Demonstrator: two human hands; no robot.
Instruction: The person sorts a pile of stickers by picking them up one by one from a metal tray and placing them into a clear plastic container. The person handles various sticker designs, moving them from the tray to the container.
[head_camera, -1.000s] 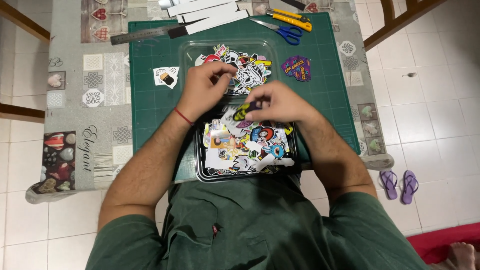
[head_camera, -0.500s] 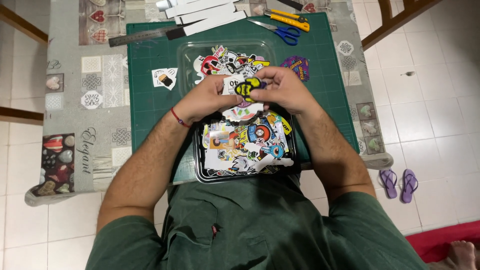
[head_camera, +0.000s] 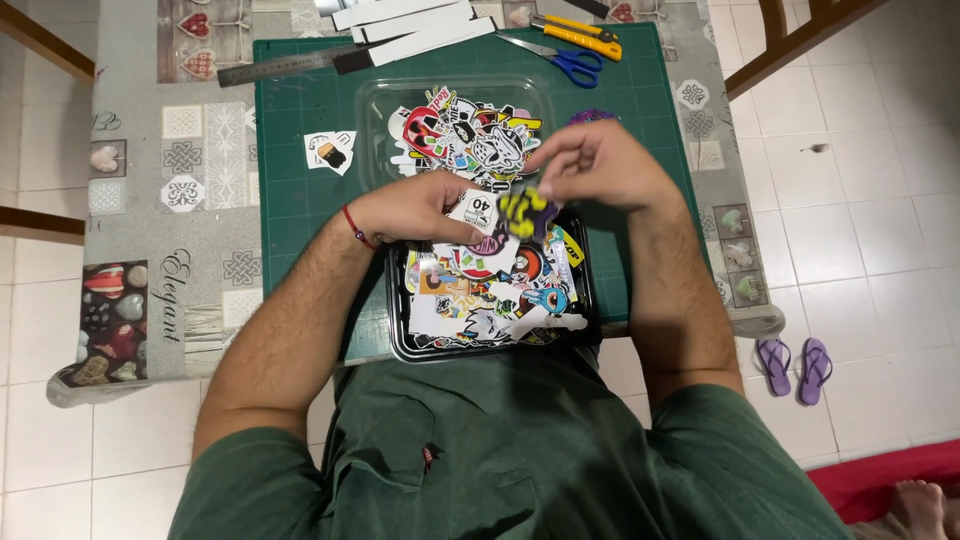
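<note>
One head cam, looks straight down over table w/ mat, close, arms' reach.

Dark green short-sleeved shirt, filling bottom centre of frame; small red-and-dark detail near chest seam (too small to identify). Thin red cord bracelet on wrist behind left hand. Forearms bare, hairy.

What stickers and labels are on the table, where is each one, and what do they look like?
Yellow and purple sticker: pinched between the left hand and the right hand.
White square label: at the left hand's fingertips, dark print.
Lone sticker: on the green mat, white edge, brown and black picture.
Sticker pile: in the clear tray, many colours.
Sticker pile: in the black tray, many colours.
</note>
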